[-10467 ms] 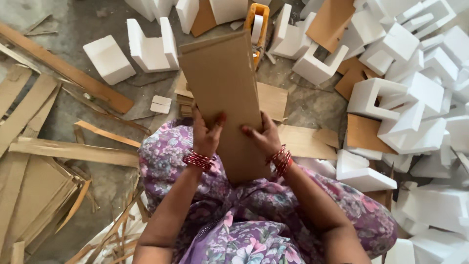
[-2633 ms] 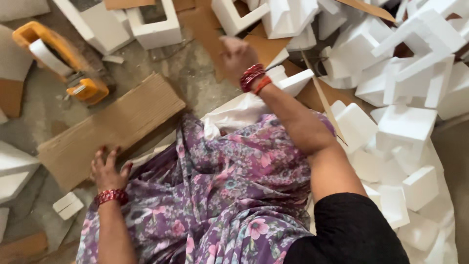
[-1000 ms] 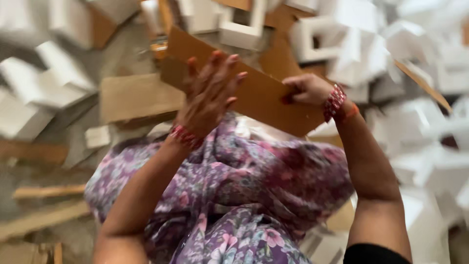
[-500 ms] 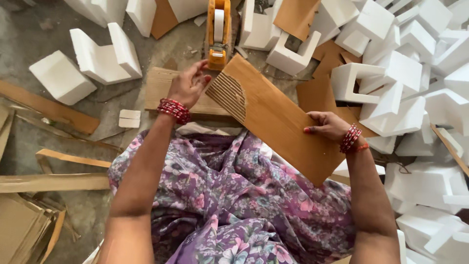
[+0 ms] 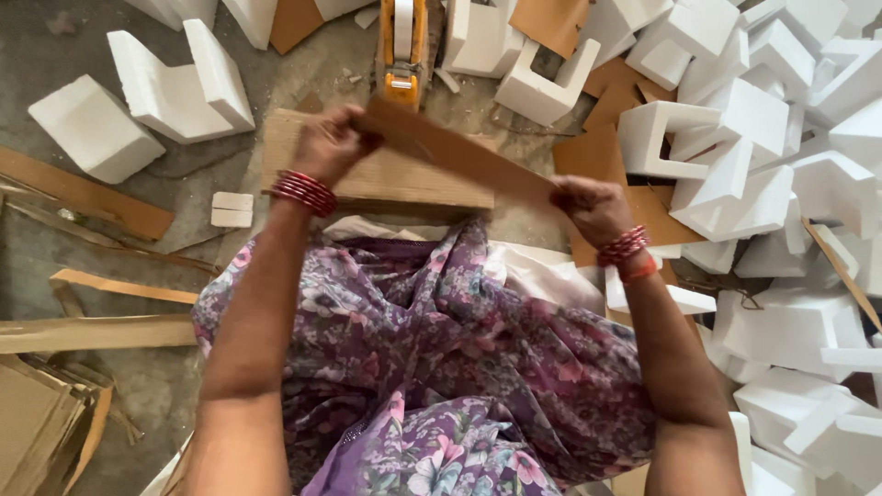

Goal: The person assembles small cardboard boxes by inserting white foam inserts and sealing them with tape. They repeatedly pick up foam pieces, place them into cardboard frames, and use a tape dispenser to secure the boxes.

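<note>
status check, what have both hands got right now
Left hand and right hand each gripping an end of the cardboard strip, held tilted over the lap. Flat cardboard board under it; orange tape dispenser beyond. Nothing between the hands.

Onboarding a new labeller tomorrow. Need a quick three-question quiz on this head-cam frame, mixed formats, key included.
1. True or false: both hands grip the same cardboard strip.
2. What lies on the floor directly beneath the held strip?
A. a flat cardboard sheet
B. a metal tray
C. a coil of rope
3. Fill in: the orange tape dispenser sits at the ___ edge of the view, beyond the hands.

Key
1. True: the left hand holds its far end, the right hand the near end.
2. A: the flat cardboard sheet.
3. top. White foam blocks crowd the person's right side.
</note>
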